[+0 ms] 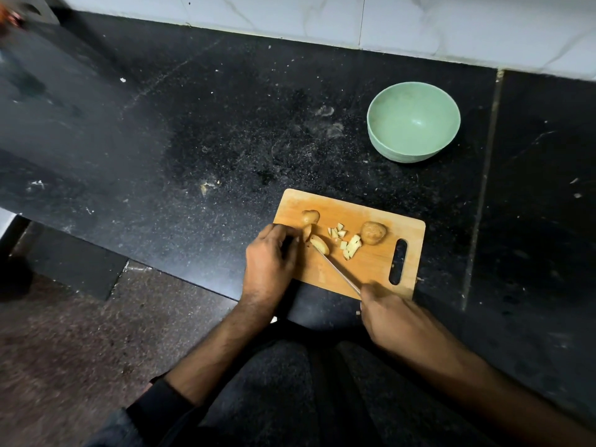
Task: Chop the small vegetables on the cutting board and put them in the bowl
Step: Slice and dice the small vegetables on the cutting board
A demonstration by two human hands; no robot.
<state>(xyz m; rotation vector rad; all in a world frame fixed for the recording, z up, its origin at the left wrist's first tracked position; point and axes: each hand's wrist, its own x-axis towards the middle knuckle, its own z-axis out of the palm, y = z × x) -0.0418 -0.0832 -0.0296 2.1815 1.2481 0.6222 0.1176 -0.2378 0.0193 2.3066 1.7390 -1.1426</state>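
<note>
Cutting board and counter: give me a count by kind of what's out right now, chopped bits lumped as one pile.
Whole potatoes: 2
Halved potato being cut: 1
Pile of chopped pieces: 1
Knife: 1
Cutting board: 1
Green bowl: 1
Total: 7

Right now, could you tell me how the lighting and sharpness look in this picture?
Head view: dim light, dark counter; the cutting board and green bowl stand out clearly; the top left corner is blurred; wide-angle bending shows along the wall edge; the knife blade catches a faint gleam.
</note>
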